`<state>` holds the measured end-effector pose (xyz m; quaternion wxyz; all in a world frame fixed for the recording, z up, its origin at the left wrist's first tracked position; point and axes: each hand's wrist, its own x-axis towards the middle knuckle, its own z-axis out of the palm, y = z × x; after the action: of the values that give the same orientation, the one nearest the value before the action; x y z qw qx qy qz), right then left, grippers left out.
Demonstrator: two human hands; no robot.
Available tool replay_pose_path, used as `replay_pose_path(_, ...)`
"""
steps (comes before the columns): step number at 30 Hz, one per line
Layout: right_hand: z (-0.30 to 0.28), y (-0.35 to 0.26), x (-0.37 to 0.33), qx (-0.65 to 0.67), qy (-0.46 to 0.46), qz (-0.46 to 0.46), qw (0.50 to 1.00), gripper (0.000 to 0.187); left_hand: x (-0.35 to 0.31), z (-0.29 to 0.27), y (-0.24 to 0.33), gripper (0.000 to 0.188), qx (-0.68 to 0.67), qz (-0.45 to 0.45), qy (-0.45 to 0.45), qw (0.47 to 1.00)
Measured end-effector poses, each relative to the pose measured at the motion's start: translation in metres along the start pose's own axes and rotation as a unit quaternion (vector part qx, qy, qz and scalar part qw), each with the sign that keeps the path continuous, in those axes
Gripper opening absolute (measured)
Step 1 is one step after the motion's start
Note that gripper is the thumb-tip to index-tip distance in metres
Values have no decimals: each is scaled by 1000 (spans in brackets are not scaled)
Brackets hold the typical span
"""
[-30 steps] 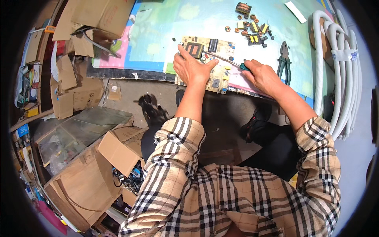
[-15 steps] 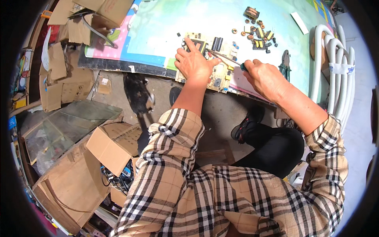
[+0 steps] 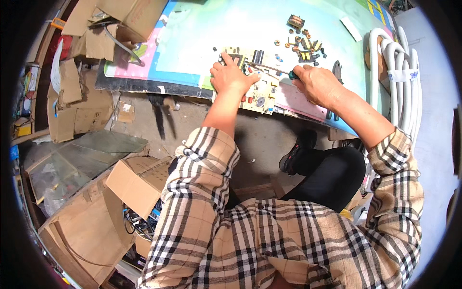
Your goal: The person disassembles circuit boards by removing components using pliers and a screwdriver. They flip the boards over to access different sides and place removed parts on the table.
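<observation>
My left hand (image 3: pixel 231 78) lies across the left part of a tan circuit board (image 3: pixel 266 95), thumb and fingers spread and pressing on it. In my right hand (image 3: pixel 317 85) is the dark green handle of a screwdriver (image 3: pixel 273 67). Its long thin shaft runs left, nearly level, over the board. The tip ends beside a dark boxy part near my left fingers; exact contact cannot be made out. Black capacitors (image 3: pixel 258 56) stand at the board's far edge. Pliers (image 3: pixel 337 71) with dark green handles lie just beyond my right hand, partly hidden by it.
Loose coils and small parts (image 3: pixel 306 45) lie heaped on the table (image 3: pixel 192 43) at the far right. A bundle of white tubes (image 3: pixel 399 77) sits at its right end. Cardboard boxes (image 3: pixel 132 185) stand at left. A black cat (image 3: pixel 158 113) is under the table edge.
The screwdriver's shaft lies at a flatter angle, with my right hand still gripping it. My left hand stays on the board. The cat has moved farther under the table. The whole view has shifted slightly.
</observation>
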<state>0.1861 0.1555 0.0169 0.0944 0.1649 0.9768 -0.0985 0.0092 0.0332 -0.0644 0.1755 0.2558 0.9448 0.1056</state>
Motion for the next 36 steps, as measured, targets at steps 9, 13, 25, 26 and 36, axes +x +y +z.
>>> replay_pose_path(9,-6,12,-19,-9,35,68,997,28,38,-13,-32,69,81,171,15,982)
replay_pose_path(13,12,-19,-50,174,33,142,974,28,53,-21,-41,64,80,212,-32,973)
replay_pose_path(25,86,-100,-91,420,81,232,874,21,52,-32,-31,68,140,195,-42,970)
replay_pose_path(26,85,-100,-92,414,81,233,876,21,51,-33,-29,68,139,187,-48,971)
replay_pose_path(36,69,-109,-119,389,113,205,891,19,32,-51,-31,66,87,174,-33,980)
